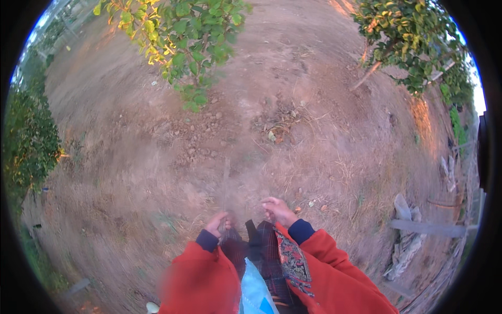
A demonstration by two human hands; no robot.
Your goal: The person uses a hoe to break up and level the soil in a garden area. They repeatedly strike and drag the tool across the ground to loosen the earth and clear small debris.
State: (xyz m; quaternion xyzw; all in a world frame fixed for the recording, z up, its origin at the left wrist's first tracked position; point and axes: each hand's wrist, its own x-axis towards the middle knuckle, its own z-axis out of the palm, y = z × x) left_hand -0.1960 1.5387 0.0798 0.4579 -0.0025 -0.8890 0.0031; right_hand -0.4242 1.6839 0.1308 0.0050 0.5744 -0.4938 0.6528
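Observation:
My left hand (218, 224) is low and left of centre, its fingers curled near the edge of a red jacket (200, 274). On the other side, my right hand (279, 211) has bent fingers at the jacket's other front edge, by a patterned scarf or lining (294, 257). Blur hides whether either hand grips the cloth. Between them hang a black strap (253, 232) and a light blue cloth or plastic piece (255, 288), over dark plaid clothing (274, 271).
Dry soil with clods (204, 133) and a heap of dead leaves (284, 127) lies ahead. Leafy young trees stand at the top centre (196, 43), upper right (415, 43) and left (29, 141). At right, a plank (429, 228) crosses crumpled sheeting (406, 251).

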